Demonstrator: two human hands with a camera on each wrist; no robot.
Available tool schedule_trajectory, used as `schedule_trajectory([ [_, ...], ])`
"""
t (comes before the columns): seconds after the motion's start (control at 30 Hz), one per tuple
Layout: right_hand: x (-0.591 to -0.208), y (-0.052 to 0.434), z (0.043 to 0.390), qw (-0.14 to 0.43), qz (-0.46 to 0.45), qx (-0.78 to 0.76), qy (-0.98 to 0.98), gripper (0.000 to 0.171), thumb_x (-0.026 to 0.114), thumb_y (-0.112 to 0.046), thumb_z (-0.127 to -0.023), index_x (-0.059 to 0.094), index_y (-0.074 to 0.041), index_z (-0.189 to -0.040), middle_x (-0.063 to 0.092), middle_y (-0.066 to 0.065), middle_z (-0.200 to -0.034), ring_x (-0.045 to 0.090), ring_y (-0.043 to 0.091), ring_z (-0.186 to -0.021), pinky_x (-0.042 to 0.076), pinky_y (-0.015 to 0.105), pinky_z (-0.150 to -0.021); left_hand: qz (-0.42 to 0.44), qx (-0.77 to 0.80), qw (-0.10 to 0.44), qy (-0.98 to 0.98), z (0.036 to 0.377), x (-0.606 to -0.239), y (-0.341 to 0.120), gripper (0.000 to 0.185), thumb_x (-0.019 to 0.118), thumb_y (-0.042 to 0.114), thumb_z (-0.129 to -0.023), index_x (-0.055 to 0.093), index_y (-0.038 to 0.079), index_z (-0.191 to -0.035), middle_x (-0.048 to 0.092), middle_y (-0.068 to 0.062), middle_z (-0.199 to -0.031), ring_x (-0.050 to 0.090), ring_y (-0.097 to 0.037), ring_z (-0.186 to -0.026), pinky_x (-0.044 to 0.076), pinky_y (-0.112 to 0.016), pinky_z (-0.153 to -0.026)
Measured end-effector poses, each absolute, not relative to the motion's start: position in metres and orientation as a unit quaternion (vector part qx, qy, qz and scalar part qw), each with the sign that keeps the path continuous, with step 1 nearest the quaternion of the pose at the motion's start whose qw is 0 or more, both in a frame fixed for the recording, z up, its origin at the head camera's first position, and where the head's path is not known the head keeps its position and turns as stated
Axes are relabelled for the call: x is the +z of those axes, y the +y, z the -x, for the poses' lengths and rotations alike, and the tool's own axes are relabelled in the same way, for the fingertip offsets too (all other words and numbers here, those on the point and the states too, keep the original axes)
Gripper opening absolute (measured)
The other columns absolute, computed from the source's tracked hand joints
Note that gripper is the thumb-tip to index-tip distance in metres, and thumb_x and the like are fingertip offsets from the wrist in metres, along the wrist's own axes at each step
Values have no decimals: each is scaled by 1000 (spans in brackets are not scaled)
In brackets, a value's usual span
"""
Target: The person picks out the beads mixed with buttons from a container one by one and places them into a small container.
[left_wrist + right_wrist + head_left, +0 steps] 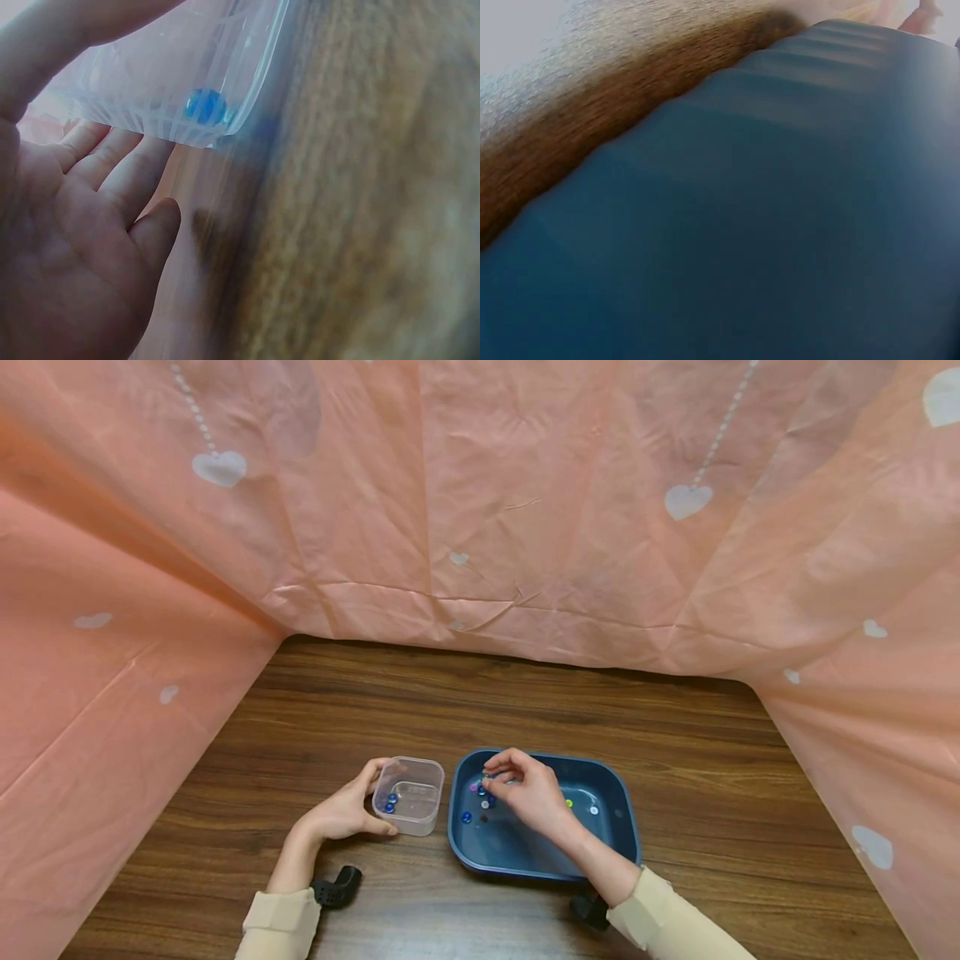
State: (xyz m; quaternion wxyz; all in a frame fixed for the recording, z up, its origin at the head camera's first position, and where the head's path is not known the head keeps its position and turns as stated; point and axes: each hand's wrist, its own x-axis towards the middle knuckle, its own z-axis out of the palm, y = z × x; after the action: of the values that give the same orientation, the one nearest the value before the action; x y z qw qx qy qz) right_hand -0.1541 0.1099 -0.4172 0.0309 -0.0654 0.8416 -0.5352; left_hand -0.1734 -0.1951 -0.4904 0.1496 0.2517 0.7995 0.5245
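Cream-coloured sleeves (281, 920) are seen nearest, with black wrist devices (339, 887) worn by the cuffs. By the left hand (345, 810) a clear box (424, 828) is gripped from its left side, the thumb laid along the near wall and the fingers behind; two blue beads (392, 798) are held inside, toward that hand. The right hand (534, 795) is poised over the left half of a dark blue tray (517, 850), its fingers bent and its fingertips close together; whether a bead is pinched there cannot be told. A loose group of beads is scattered right by those fingertips: a blue bead (467, 817), a white bead (485, 805) and a pink bead (473, 787) among them, some partly hidden by the hand. The tray's long axis is set left to right, and the box is placed just left of it, apart, so the group and the box are separated by the tray's left wall. Toward the tray's right end a yellow-green bead (568, 803) is left lying. Farther off, the wooden table (480, 693) is bounded by a pink curtain (510, 527).
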Motion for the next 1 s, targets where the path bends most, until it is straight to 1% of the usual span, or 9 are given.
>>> schedule_trajectory([
  [0.2, -416, 109, 152, 37, 66, -542, 837, 15, 74, -6, -84, 69, -9, -98, 71, 0, -93, 66, 16, -84, 50, 29, -70, -252, 526, 149, 799, 173, -491, -196, 91, 86, 10, -72, 27, 6, -141, 44, -26, -142, 46, -41, -127, 36, -26, -96],
  [0.3, -417, 108, 151, 40, 70, -545, 835, 15, 74, -6, -84, 68, -8, -99, 71, 1, -94, 66, 17, -84, 50, 29, -69, -252, 527, 149, 798, 173, -491, -196, 91, 86, 10, -72, 27, 6, -141, 43, -26, -143, 46, -41, -128, 36, -27, -97],
  [0.67, -413, 106, 151, 37, 66, -560, 825, 16, 75, -6, -83, 69, -9, -98, 71, 1, -95, 66, 16, -84, 50, 27, -70, -255, 529, 145, 796, 173, -492, -195, 90, 86, 10, -72, 28, 6, -141, 42, -26, -144, 44, -41, -129, 35, -26, -97],
  [1.0, -406, 105, 150, 35, 63, -566, 821, 17, 75, -6, -83, 69, -10, -99, 70, 0, -94, 65, 14, -81, 50, 26, -70, -248, 521, 146, 803, 174, -493, -195, 90, 86, 10, -72, 28, 7, -141, 46, -24, -142, 46, -38, -127, 35, -32, -98],
])
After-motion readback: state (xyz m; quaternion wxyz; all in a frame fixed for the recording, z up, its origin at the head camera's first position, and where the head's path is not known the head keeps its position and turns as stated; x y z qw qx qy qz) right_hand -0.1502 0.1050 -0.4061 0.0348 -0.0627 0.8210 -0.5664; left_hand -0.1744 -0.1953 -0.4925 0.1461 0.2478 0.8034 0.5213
